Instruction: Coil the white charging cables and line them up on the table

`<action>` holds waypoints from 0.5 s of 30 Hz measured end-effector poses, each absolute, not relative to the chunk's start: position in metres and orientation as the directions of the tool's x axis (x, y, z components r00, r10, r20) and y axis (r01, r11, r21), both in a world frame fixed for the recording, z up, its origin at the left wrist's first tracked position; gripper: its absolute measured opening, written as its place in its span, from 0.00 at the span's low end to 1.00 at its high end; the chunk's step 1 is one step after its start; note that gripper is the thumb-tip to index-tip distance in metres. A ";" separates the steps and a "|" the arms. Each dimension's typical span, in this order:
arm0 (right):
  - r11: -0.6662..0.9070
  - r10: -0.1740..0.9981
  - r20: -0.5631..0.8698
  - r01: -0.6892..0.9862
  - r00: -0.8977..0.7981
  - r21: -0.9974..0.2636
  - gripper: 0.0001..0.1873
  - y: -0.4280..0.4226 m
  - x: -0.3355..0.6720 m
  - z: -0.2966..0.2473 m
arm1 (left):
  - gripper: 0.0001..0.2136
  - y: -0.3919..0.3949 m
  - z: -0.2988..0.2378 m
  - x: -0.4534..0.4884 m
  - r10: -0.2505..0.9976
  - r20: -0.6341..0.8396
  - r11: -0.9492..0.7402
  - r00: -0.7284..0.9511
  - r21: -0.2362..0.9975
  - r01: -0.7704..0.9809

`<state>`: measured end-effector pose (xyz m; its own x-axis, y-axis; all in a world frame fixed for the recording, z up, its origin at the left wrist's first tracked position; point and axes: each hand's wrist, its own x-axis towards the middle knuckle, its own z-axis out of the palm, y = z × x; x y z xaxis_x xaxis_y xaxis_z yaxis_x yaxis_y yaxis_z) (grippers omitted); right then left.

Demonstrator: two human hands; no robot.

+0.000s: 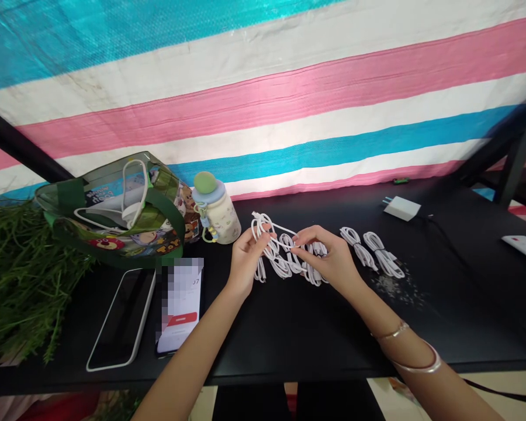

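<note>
My left hand (248, 254) pinches a looped white charging cable (263, 229) above the black table. My right hand (324, 254) closes finger and thumb on a stretch of that same cable, to the right of the loops. Under and between both hands lie several bundled white cables (283, 266), partly hidden by my fingers. Two more cable bundles, one (359, 248) beside the other (383, 254), rest to the right of my right hand.
A white plug adapter (402, 208) with a dark cord sits at the right. Left stand a cartoon-print bag (162, 234), a lidded cup (221, 216) and green foliage (21, 275). Two phones, one dark-screened (121, 321) and one lit (186, 304), lie on the table (263, 345).
</note>
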<state>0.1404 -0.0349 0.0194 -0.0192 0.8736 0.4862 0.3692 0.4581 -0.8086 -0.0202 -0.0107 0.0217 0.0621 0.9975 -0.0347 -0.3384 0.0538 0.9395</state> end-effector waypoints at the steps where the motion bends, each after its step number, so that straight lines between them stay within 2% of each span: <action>1: 0.444 0.883 0.468 0.371 -0.030 -0.815 0.06 -0.034 0.141 0.017 | 0.16 -0.011 0.022 -0.020 0.997 -0.025 0.046 0.068 0.944 -0.328; 5: 0.405 0.913 0.383 0.419 -0.139 -0.813 0.15 -0.031 0.142 0.009 | 0.13 -0.013 0.023 -0.020 0.992 0.047 -0.017 0.121 0.972 -0.236; 10: 0.388 0.920 0.318 0.420 -0.228 -0.821 0.11 -0.030 0.138 0.000 | 0.09 -0.015 0.024 -0.019 0.976 0.134 -0.111 0.174 0.985 -0.136; 15: 0.383 0.924 0.328 0.454 -0.197 -0.805 0.11 -0.031 0.135 -0.002 | 0.13 -0.015 0.021 -0.019 0.975 0.142 -0.121 0.169 0.984 -0.129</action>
